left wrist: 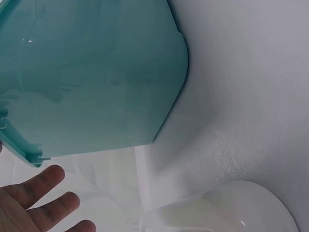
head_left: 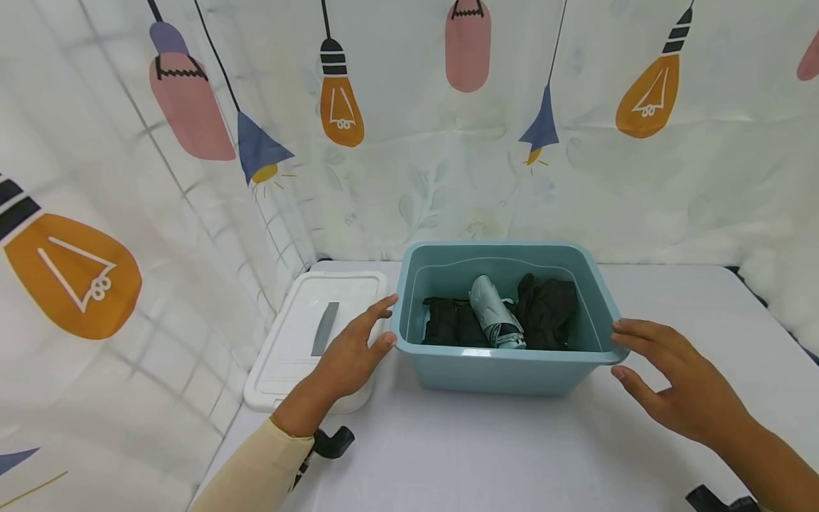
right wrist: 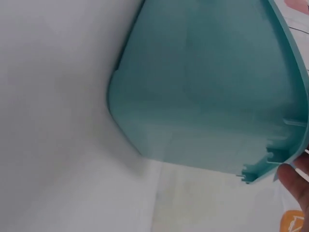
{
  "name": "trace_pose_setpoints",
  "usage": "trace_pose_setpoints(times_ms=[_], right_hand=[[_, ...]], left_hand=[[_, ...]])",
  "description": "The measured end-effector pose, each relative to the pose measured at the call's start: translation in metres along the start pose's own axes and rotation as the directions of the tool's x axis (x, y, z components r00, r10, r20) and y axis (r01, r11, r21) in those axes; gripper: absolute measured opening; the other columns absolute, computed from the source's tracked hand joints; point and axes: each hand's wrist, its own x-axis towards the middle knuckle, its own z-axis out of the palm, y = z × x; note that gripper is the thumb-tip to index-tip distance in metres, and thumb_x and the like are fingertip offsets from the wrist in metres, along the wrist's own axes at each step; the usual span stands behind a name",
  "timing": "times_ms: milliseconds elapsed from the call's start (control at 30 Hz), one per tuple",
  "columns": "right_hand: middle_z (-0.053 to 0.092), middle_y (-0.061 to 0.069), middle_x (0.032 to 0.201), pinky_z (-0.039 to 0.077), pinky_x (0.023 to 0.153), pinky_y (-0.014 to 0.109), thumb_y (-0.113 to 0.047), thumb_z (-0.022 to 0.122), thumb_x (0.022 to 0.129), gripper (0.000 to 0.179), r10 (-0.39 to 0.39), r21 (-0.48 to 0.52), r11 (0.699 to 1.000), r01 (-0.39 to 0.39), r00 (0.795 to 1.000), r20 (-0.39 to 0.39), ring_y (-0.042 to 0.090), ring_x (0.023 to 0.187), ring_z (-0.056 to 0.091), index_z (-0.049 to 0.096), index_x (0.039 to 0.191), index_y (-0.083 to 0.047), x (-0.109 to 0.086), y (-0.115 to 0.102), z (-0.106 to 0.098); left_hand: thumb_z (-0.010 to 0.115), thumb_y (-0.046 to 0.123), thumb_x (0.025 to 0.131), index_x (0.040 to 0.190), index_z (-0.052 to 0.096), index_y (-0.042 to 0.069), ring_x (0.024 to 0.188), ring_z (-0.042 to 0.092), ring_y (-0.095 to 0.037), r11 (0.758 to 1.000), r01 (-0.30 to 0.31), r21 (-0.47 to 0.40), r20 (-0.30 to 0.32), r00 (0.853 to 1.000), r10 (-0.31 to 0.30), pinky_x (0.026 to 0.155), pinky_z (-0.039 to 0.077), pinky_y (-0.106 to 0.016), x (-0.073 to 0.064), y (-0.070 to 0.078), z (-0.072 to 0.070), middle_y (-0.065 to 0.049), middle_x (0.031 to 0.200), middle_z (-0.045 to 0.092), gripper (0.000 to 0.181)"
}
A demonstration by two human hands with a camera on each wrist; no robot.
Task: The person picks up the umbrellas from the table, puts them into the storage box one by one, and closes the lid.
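A light blue plastic bin (head_left: 499,373) stands on the table. Inside it, a pale blue rolled bundle (head_left: 494,309) lies between a dark folded item (head_left: 453,321) on the left and a crumpled dark cloth-like item (head_left: 549,309) on the right. My left hand (head_left: 358,350) is at the bin's left rim, fingers spread and relaxed; the left wrist view shows fingertips (left wrist: 48,176) beside the rim. At the right rim, my right hand (head_left: 681,380) has its fingertips touching the edge, thumb held apart below. Neither hand grips anything.
Left of the bin lies a white lidded box (head_left: 345,288) with a grey handle strip, partly behind my left forearm. A white-covered table (head_left: 486,455) carries everything. Behind and to the left hangs a curtain (head_left: 409,178) printed with lamps.
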Motion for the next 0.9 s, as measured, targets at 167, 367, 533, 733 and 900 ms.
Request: trace_pose_setpoints(times_ms=[167, 367, 533, 733, 900], right_hand=[[0.069, 0.022, 0.106, 0.039, 0.105, 0.016, -0.044, 0.056, 0.106, 0.053, -0.150, 0.015, 0.988, 0.155, 0.970, -0.189, 0.010, 0.125, 0.057, 0.073, 0.096, 0.005, 0.010, -0.009, 0.009], [0.071, 0.020, 0.108, 0.039, 0.104, 0.014, -0.047, 0.056, 0.105, 0.056, -0.102, -0.017, 0.995, 0.101, 0.972, -0.211, 0.006, 0.127, 0.056, 0.075, 0.096, 0.005, 0.007, -0.013, 0.011], [0.072, 0.020, 0.108, 0.039, 0.103, 0.014, -0.050, 0.056, 0.103, 0.059, -0.052, -0.018, 0.999, 0.049, 0.973, -0.223, 0.006, 0.127, 0.057, 0.076, 0.096, 0.005, 0.002, -0.014, 0.013], [0.073, 0.021, 0.108, 0.039, 0.103, 0.014, -0.050, 0.057, 0.103, 0.060, -0.036, -0.009, 0.999, 0.035, 0.972, -0.231, 0.007, 0.127, 0.058, 0.076, 0.096, 0.006, 0.000, -0.015, 0.014], [0.073, 0.020, 0.108, 0.039, 0.102, 0.013, -0.051, 0.057, 0.102, 0.060, -0.035, -0.018, 0.999, 0.032, 0.973, -0.228, 0.007, 0.127, 0.058, 0.076, 0.098, 0.006, -0.002, -0.012, 0.015]], left_hand=[[0.045, 0.061, 0.104, 0.161, 0.025, 0.043, 0.136, 0.049, -0.036, 1.000, 0.000, 0.009, -0.005, 1.000, 0.000, 0.100, 0.043, -0.067, -0.001, 0.002, -0.001, -0.007, 0.146, 0.055, 0.063], [0.048, 0.057, 0.105, 0.162, 0.027, 0.041, 0.136, 0.049, -0.035, 1.000, -0.002, -0.003, -0.007, 1.000, 0.002, 0.101, 0.042, -0.067, -0.001, 0.003, -0.001, -0.007, 0.145, 0.054, 0.063], [0.051, 0.053, 0.105, 0.162, 0.028, 0.039, 0.138, 0.046, -0.035, 0.998, -0.003, -0.058, 0.007, 1.000, 0.003, 0.101, 0.043, -0.065, -0.002, 0.002, -0.003, -0.007, 0.148, 0.053, 0.063], [0.046, 0.053, 0.107, 0.162, 0.031, 0.031, 0.139, 0.047, -0.034, 0.994, 0.011, -0.105, 0.000, 1.000, -0.011, 0.105, 0.041, -0.061, -0.001, -0.002, -0.008, -0.010, 0.149, 0.053, 0.061], [0.048, 0.049, 0.108, 0.159, 0.036, 0.022, 0.137, 0.049, -0.032, 0.988, 0.066, -0.142, -0.020, 0.997, -0.070, 0.105, 0.044, -0.057, 0.002, -0.010, -0.017, -0.012, 0.148, 0.053, 0.059]])
